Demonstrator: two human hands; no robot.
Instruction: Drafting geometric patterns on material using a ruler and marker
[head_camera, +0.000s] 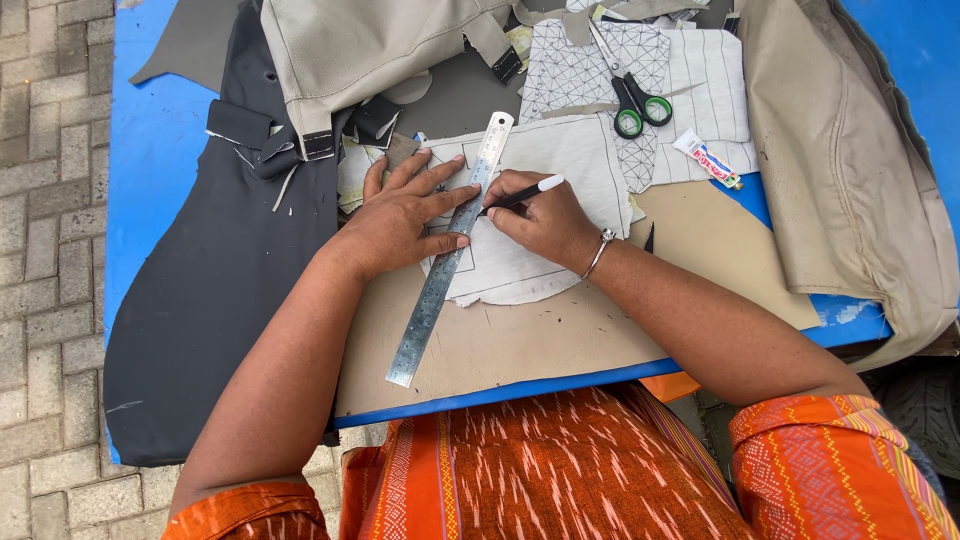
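Two bare hands work close together: the left hand (400, 215) lies flat, fingers spread, pressing a long steel ruler (452, 245) onto pale fabric (560, 165); the right hand (545, 220) pinches a black-and-white pen (520, 195) against the ruler's edge. Beneath lies tan cardboard (560, 335); green-handled scissors (632, 100) rest beyond.

Your left hand (400, 222): palm down at centre frame, fingers spread and pointing to the upper right, pressed flat, with the bare forearm running down to the lower left of the frame and an orange sleeve at the elbow. Your right hand (545, 222): just right of the left, fingers curled in a writing grip, thumb and forefinger pinched together, knuckles facing the upper left. Your right wrist carries a thin bangle, and the forearm slopes down to the lower right into an orange patterned sleeve.
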